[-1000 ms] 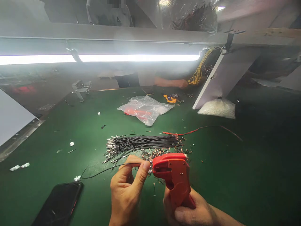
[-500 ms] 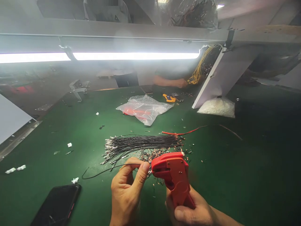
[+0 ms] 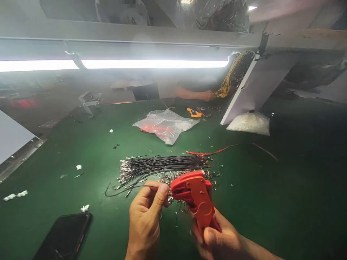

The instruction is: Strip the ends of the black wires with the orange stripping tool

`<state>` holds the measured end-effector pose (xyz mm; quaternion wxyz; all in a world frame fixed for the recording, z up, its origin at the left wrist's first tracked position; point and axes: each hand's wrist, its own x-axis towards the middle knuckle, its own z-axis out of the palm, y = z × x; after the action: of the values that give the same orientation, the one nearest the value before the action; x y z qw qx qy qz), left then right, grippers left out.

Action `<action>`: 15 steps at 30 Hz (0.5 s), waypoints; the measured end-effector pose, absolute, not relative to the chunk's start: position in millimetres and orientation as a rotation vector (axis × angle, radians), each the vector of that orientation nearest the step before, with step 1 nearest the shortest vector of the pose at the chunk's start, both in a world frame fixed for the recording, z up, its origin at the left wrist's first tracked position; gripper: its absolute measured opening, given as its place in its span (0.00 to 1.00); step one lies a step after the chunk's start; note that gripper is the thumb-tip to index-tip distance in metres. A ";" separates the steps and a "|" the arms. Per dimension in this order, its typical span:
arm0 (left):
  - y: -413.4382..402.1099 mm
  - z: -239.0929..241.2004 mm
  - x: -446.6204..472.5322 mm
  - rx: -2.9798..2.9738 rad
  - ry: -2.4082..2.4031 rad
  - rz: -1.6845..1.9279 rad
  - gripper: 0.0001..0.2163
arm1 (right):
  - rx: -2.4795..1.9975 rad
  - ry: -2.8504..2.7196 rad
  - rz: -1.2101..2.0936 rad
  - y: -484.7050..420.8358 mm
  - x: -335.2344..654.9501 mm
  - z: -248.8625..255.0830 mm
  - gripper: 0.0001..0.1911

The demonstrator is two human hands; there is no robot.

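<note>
Between thumb and forefinger, my left hand (image 3: 146,213) pinches a thin black wire (image 3: 119,195), whose loose part curves away to the left. My right hand (image 3: 222,234) is wrapped round the handle of a red wire stripper (image 3: 199,200). The stripper's jaws point left and sit right beside my left fingertips; whether the wire's end is inside them I cannot make out. Behind both hands lies a bundle of black wires (image 3: 165,164), with metal ends at the left and bare copper at the right. Small wire scraps (image 3: 168,177) are strewn under the stripper.
A black phone (image 3: 63,236) lies at the front left. Further back are a clear plastic bag (image 3: 176,126), a yellow tool (image 3: 194,112), a red wire (image 3: 217,151) and a bag of white pieces (image 3: 249,124). Across the table, another person's arm (image 3: 195,94) shows.
The stripper has shifted slightly left and up, tilting a little. The free end of the black wire has swung right and up, while my left hand stays nearly in place.
</note>
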<state>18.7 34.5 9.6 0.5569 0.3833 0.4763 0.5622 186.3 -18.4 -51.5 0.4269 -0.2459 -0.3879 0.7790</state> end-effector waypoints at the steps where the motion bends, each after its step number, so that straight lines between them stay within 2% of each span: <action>1: 34.7 8.3 17.7 0.869 1.115 1.301 0.17 | -0.592 -0.987 1.945 -17.2 185.7 -46.6 0.27; 6: 32.1 13.8 18.4 0.649 1.065 1.194 0.20 | -0.479 -1.074 1.963 -12.3 184.5 -33.7 0.26; 15: 28.6 35.9 25.3 0.417 1.057 1.201 0.16 | -0.460 -1.044 1.993 -15.0 181.6 -40.3 0.27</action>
<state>25.3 28.6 35.9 0.6774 0.1854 0.4704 0.5344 181.6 -15.0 -40.3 0.4100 -0.1827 -0.4147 0.7915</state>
